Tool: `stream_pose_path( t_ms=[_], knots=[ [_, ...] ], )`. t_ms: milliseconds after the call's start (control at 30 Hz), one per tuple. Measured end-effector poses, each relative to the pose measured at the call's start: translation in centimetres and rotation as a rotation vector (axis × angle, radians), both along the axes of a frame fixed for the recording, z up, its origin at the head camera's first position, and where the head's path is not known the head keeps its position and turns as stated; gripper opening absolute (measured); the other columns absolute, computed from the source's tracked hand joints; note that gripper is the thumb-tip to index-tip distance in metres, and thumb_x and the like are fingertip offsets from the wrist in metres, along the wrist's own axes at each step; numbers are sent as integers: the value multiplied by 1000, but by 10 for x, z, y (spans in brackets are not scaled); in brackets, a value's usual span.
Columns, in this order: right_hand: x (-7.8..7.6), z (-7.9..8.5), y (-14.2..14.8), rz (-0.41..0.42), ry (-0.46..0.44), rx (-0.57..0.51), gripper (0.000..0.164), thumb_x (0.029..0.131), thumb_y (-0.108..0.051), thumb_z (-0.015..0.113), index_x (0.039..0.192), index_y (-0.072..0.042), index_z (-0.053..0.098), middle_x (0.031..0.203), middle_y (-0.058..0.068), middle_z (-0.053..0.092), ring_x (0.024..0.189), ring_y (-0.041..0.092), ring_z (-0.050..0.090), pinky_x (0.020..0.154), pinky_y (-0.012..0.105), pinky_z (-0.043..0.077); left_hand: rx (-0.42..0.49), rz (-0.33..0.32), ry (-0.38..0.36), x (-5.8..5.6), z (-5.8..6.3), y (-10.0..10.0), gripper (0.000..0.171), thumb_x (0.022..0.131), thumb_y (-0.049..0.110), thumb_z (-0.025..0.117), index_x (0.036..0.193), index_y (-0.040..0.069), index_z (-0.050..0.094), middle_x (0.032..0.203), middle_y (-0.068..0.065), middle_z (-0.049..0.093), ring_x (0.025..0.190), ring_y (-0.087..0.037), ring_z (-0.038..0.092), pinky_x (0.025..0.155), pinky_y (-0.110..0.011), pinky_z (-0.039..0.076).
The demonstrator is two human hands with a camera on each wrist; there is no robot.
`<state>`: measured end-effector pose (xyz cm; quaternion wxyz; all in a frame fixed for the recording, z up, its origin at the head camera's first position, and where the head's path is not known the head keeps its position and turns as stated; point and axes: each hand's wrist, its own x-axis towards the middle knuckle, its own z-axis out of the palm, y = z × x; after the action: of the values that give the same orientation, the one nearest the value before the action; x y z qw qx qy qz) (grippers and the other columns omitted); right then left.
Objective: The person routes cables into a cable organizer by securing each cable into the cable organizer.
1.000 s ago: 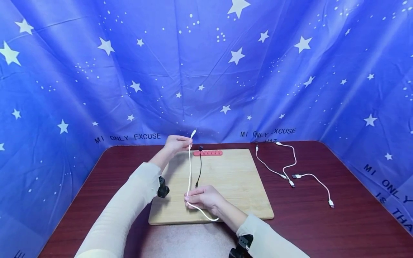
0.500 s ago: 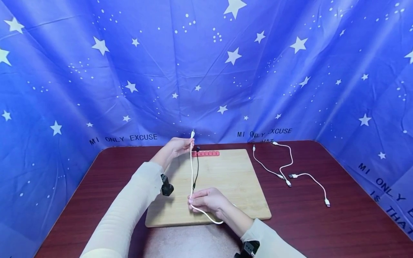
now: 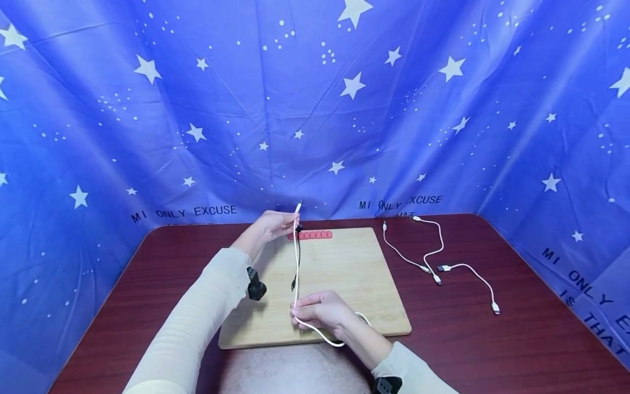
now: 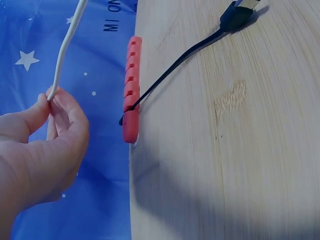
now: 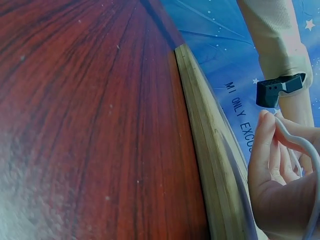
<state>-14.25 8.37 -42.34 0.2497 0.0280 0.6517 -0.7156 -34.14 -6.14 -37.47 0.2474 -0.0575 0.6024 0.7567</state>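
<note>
While the left hand pinches one white cable below its plug, near the far edge of the wooden board, the right hand pinches it toward the near edge; red strip, far edge.

slim white cable, held above a wooden board, far stretch nearly straight, near stretch curving

A dark red table, which I watch from afar, carries a pale wooden board and, to its right, three white cables.
</note>
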Motion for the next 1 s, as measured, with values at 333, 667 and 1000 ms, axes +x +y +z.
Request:
stream_pose_path(
  t_ms=[333,667,1000],
  knots=[
    [3,-4,4,9,-6,-36,35,84,1,65,114,18,59,78,-1,73,68,7,69,64,16,59,67,-95,-23,-1,-3,2,32,98,2,47,129,-4,51,75,1,64,71,-5,58,68,-14,51],
    [12,-3,0,-15,15,-60,35,83,1,66,113,18,60,75,-3,71,67,6,67,61,15,58,-46,-76,34,4,-2,11,47,94,0,56,138,-9,43,70,4,67,56,-3,49,64,-12,54],
    [19,1,-3,-36,5,-72,34,82,3,66,111,19,60,73,-3,70,66,7,67,64,18,59,-187,-76,91,5,-5,15,39,91,0,60,129,-8,53,101,-12,72,78,-7,63,71,-14,55]
  ],
)
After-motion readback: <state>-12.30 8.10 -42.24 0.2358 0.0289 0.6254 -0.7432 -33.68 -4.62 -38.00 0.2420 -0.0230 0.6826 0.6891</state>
